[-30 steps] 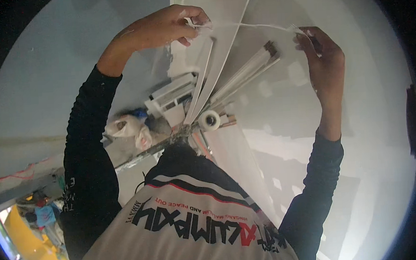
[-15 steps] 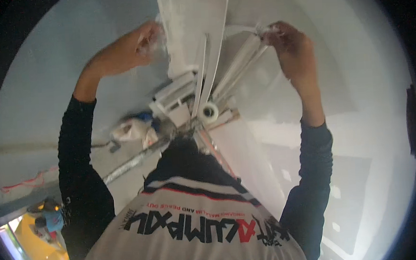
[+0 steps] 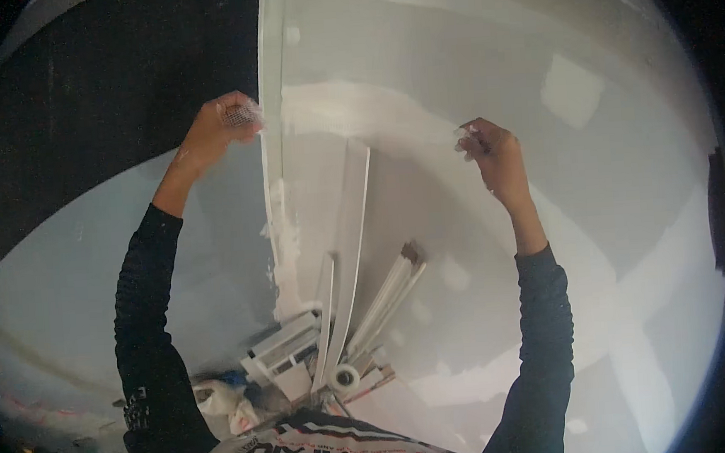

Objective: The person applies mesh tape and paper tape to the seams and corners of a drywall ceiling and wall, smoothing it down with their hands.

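Raised at the wall's vertical corner edge (image 3: pixel 272 107), my left hand (image 3: pixel 212 140) is closed on a piece of white mesh tape (image 3: pixel 241 113). The mesh bunches over the fingers, which are close to the edge. Farther right, my right hand (image 3: pixel 500 164) is up before the pale wall, fingers pinched. A thin whitish see-through scrap (image 3: pixel 463 140) shows at its fingertips and looks like the same mesh. Whether a strip runs between the two hands cannot be made out.
Long white strips (image 3: pixel 352 252) and bundled lengths (image 3: pixel 387 295) lean on the pale wall (image 3: pixel 463 237). Below are a white roll (image 3: pixel 343 378), a white boxy object (image 3: pixel 283 348) and a crumpled plastic bag (image 3: pixel 221 405). A dark opening (image 3: pixel 137 66) lies left of the edge.
The view has tipped upward, showing more wall and the dark opening. Both hands sit lower in the picture. The mesh in my left hand shows more plainly.
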The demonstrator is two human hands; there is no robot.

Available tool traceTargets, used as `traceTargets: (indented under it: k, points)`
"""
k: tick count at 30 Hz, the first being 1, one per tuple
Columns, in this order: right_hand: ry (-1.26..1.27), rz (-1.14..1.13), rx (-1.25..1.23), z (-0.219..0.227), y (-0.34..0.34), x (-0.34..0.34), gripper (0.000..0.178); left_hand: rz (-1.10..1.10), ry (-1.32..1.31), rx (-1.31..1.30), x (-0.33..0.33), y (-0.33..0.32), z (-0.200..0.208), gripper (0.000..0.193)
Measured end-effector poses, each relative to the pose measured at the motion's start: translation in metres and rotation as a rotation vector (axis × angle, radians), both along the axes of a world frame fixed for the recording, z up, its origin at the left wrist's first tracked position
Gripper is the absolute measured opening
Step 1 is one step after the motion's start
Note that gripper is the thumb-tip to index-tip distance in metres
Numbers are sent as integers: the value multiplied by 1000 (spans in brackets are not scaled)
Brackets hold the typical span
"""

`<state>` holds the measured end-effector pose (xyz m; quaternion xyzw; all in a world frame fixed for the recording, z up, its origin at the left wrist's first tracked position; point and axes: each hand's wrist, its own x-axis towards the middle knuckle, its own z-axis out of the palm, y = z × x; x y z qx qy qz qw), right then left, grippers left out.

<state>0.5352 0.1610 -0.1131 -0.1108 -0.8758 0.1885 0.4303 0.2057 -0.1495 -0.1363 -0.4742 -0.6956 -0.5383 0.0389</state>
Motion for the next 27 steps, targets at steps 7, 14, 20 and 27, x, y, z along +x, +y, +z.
traceTargets:
  k: [7,14,20,27]
  points:
    - [61,24,-22,64,51,-47,12,-99,-106,154,-76,40,56,22]
    - [205,5,53,108,104,-93,15,-251,-59,466,-135,97,99,17]
    - [210,-95,62,139,129,-122,16,-248,48,581,-186,145,129,16]
    - [431,-419,795,176,179,-170,16,45,461,666,-223,197,189,25]
